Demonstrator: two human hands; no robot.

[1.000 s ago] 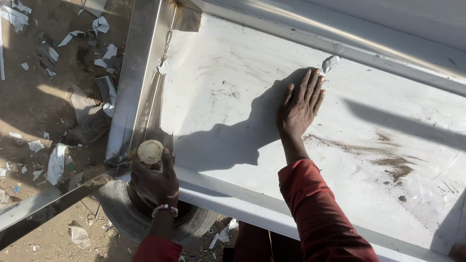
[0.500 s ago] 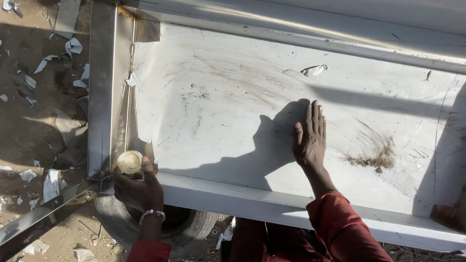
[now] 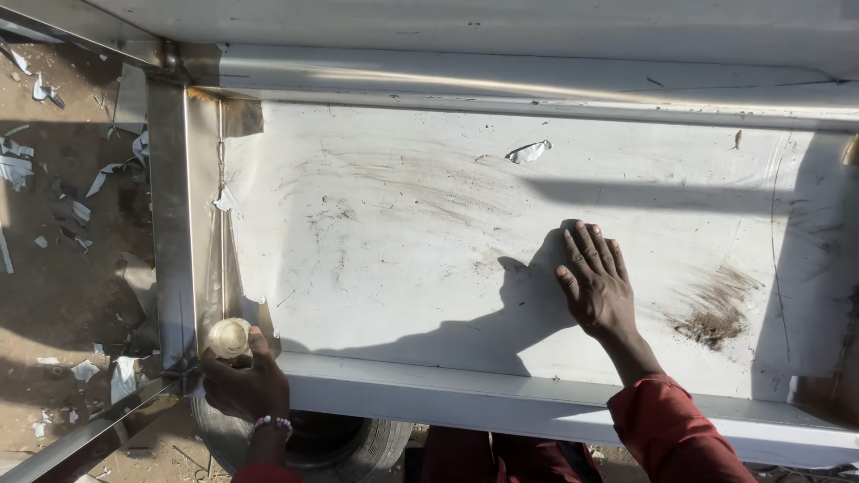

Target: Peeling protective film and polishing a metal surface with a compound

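Left hand (image 3: pixel 243 385) has its grip pinched around a small round pale knob (image 3: pixel 229 337), right at the near-left corner of the metal frame (image 3: pixel 170 224). Right hand (image 3: pixel 595 282) lies flat, fingers spread, on the white panel (image 3: pixel 403 224), holding nothing. Tire (image 3: pixel 358 443) sits underneath.

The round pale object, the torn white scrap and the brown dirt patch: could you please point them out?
round pale object (image 3: pixel 229 337), head view, its top face.
torn white scrap (image 3: pixel 529 151), head view, its middle.
brown dirt patch (image 3: pixel 712 326), head view, its darkest part.
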